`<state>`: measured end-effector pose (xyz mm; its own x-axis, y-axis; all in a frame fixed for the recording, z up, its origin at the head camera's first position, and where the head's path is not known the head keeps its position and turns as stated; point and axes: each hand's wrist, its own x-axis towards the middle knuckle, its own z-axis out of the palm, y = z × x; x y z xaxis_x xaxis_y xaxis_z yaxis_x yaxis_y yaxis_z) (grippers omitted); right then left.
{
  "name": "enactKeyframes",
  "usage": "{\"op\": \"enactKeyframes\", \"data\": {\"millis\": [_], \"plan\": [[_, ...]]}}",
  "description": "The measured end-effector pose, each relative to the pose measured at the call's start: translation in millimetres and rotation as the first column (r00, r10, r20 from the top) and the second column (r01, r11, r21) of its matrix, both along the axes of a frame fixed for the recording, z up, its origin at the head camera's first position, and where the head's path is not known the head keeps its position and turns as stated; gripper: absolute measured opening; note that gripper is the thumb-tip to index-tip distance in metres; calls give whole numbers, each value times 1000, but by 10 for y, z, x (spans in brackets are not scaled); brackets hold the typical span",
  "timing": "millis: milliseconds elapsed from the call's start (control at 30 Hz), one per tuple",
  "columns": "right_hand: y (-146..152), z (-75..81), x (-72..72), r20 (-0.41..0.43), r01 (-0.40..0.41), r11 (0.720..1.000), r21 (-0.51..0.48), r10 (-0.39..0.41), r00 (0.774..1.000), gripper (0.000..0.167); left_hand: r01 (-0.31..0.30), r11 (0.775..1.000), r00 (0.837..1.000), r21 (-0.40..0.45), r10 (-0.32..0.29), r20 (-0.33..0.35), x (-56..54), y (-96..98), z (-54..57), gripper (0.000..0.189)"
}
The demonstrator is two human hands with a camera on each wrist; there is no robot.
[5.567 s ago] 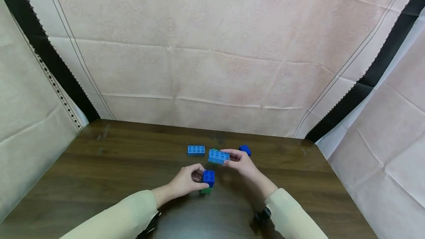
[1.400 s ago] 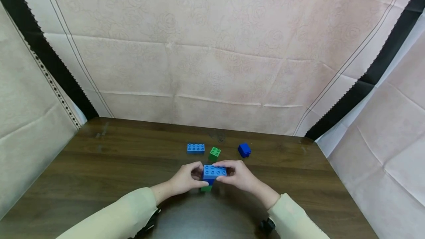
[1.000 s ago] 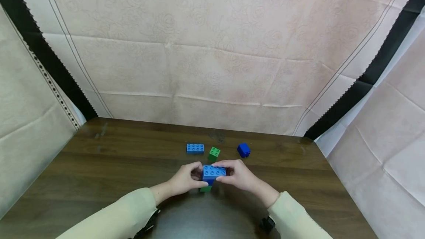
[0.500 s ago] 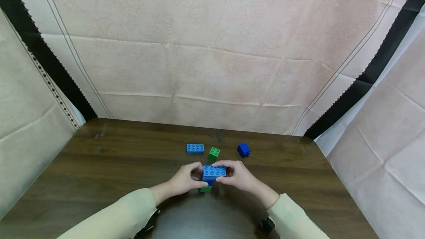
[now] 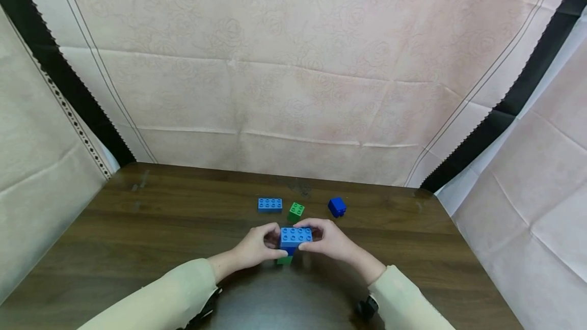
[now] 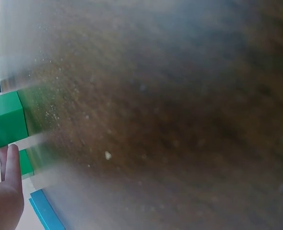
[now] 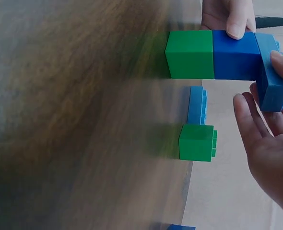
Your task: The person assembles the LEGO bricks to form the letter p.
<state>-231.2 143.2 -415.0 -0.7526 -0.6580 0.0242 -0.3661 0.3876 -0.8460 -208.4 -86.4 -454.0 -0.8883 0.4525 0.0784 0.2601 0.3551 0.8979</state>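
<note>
A short stack stands on the wooden table, with a green brick (image 7: pixel 189 55) at the bottom and a dark blue brick (image 7: pixel 236 56) on it. Across the top lies a longer light blue brick (image 5: pixel 295 237), studs up, its right end jutting out past the dark blue one. My left hand (image 5: pixel 257 246) grips the dark blue brick from the left, thumb at its near side. From the right, my right hand (image 5: pixel 330 241) pinches the overhanging light blue brick between thumb and fingers. In the left wrist view, the green brick (image 6: pixel 7 120) shows only at the left edge.
Behind the stack lie another light blue brick (image 5: pixel 269 204), a small green brick (image 5: pixel 296 212) and a dark blue brick (image 5: pixel 337 207) tipped on its side. A pale cloth wall (image 5: pixel 275 90) rises at the table's (image 5: pixel 183 208) far edge.
Since the oldest frame, my right hand has brought the light blue brick nearer and set it atop the dark blue one. Over the last second both hands stay nearly still.
</note>
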Motion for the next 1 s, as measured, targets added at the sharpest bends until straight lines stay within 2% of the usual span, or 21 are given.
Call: {"op": "enactKeyframes", "data": {"millis": [100,200,333,433,533,800,1000], "plan": [[33,-33,-44,13,-19,1000,-20,19,1000,37,0,1000,1000,-3,0,-1,-6,-2,-3,30],[80,-62,-108,26,-10,995,-100,13,1000,35,-4,1000,1000,0,4,5,-10,-3,-9,30],[118,-114,-236,59,145,975,-170,-137,989,37,-13,1000,1000,-1,13,14,-11,-5,-14,30],[118,-168,-330,105,294,942,-159,-280,954,38,-16,1000,1000,2,16,20,-3,-8,-11,29],[106,-219,-403,143,371,914,-164,-350,926,39,-16,1000,1000,10,16,25,5,-11,-6,30],[11,-278,-549,165,421,897,-136,-399,902,45,-11,1000,1000,5,11,26,-3,-11,-6,30],[-72,-336,-625,153,427,898,-109,-409,900,46,1,1000,1000,-1,-1,23,-20,-3,-24,30]]}}
